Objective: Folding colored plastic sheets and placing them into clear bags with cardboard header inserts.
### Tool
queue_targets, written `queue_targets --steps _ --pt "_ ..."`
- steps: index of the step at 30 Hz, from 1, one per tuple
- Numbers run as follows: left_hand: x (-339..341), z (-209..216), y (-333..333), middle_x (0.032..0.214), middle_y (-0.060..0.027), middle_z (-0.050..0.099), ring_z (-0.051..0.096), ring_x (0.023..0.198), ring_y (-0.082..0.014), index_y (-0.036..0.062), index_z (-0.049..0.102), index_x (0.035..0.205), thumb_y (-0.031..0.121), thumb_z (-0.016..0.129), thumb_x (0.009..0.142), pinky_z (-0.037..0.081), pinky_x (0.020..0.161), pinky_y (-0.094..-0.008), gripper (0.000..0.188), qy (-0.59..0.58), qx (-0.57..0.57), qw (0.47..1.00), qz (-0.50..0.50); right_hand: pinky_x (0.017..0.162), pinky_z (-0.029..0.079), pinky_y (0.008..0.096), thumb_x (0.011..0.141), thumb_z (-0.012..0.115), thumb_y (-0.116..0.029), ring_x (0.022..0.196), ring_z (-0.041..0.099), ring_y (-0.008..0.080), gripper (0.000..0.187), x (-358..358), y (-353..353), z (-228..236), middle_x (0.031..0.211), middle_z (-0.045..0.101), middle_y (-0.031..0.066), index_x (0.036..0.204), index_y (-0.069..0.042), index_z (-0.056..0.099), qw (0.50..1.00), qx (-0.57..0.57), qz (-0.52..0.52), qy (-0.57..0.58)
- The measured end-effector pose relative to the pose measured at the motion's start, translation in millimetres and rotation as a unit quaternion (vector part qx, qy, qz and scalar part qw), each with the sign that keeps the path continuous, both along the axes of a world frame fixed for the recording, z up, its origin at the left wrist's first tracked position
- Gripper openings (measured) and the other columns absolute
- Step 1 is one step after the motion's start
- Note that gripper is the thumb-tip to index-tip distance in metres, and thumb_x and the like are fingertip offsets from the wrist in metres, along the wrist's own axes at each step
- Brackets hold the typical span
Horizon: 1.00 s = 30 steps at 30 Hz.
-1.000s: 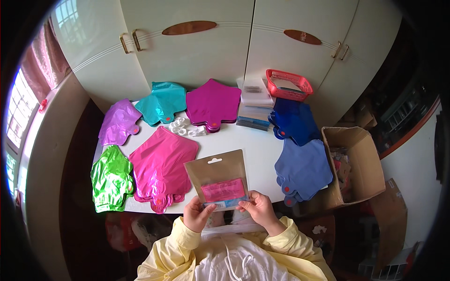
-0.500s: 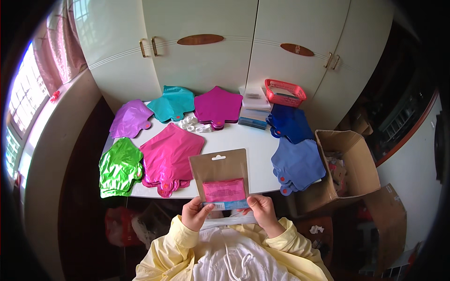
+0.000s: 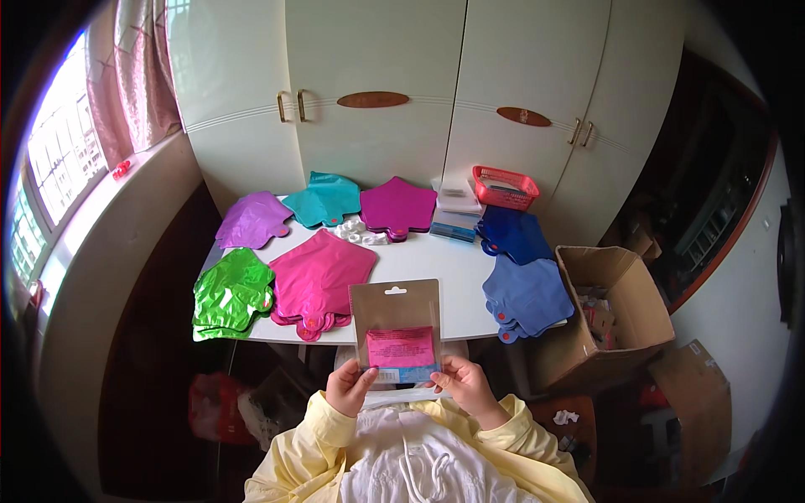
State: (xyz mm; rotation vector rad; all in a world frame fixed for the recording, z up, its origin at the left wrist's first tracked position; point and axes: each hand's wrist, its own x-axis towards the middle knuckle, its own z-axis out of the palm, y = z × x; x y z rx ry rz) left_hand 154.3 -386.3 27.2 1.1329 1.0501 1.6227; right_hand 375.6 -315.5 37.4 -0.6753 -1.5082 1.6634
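A flat packaging pouch (image 3: 394, 306) with a brownish see-through upper part and a hang hole is held upright at the table's near edge. Inside it lies a folded pink foil piece (image 3: 401, 346), with a blue strip below. My left hand (image 3: 348, 387) pinches the pouch's lower left corner. On the lower right corner, my right hand (image 3: 465, 386) grips it between thumb and fingers. Closest on the table is a stack of pink star-shaped foil balloons (image 3: 323, 272), lying flat to the left of the pouch.
Other flat foil balloon stacks ring the white table (image 3: 419, 260): green (image 3: 231, 293), lilac (image 3: 253, 220), teal (image 3: 323, 199), magenta (image 3: 398, 205), dark blue (image 3: 516, 233) and pale blue (image 3: 528, 289). White ribbon rolls (image 3: 360, 232), a red basket (image 3: 506, 189) and a cardboard box (image 3: 620, 285) stand around.
My view has shifted slightly, so the table sits a little lower and further right in the picture. Both hands keep hold of the pouch, which has tilted slightly.
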Motion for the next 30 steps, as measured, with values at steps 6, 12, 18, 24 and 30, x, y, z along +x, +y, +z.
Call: queue_targets --steps 6,12,18,24,30 --pt "1 -9 -1 0.071 0.0092 0.05 0.04 0.064 -0.0008 -0.0015 0.061 0.099 0.006 0.06 0.092 0.033 0.054 -0.0191 0.01 0.037 0.001 0.999 0.01 0.065 0.052 0.022 0.092 0.06 -0.009 0.075 0.065 0.0097 0.015 2 -3 1 0.085 0.066 0.0048 0.099 0.003 0.061 0.999 0.003 -0.028 -0.021" --pt "6 -17 9 0.058 0.0011 0.043 0.033 0.059 -0.0048 0.0 0.055 0.077 0.01 0.058 0.093 0.032 0.049 -0.0232 0.019 0.15 0.011 0.985 0.087 0.059 0.052 0.0227 0.092 0.059 -0.011 0.067 0.064 0.009 0.014 -2 -4 -6 0.079 0.065 0.0044 0.092 0.003 0.061 0.993 0.053 -0.104 -0.028" --pt "7 -20 29 0.058 0.0002 0.05 0.042 0.059 -0.0048 0.0 0.059 0.084 0.017 0.048 0.098 0.035 0.052 -0.0219 0.025 0.149 -0.025 0.987 0.057 0.056 0.051 0.0235 0.092 0.059 -0.013 0.063 0.062 0.0079 0.016 5 9 0 0.074 0.063 0.0043 0.099 0.001 0.057 0.971 0.126 -0.167 -0.117" --pt "-1 -14 44 0.061 -0.0009 0.059 0.054 0.057 -0.007 -0.0011 0.063 0.096 0.027 0.043 0.101 0.038 0.053 -0.0196 0.035 0.094 -0.092 0.991 -0.012 0.054 0.05 0.0236 0.091 0.059 -0.009 0.06 0.059 0.011 0.019 108 91 24 0.08 0.058 0.0028 0.107 -0.004 0.052 0.917 0.033 -0.395 0.05" --pt "0 -23 68 0.054 -0.0023 0.058 0.037 0.042 -0.0023 0.0013 0.064 0.092 0.034 0.047 0.099 0.023 0.042 -0.0192 0.038 0.074 -0.122 0.99 -0.011 0.057 0.052 0.0243 0.091 0.061 -0.014 0.065 0.059 0.0145 0.029 318 205 -35 0.091 0.058 0.0067 0.115 -0.004 0.049 0.817 -0.034 -0.573 0.056"
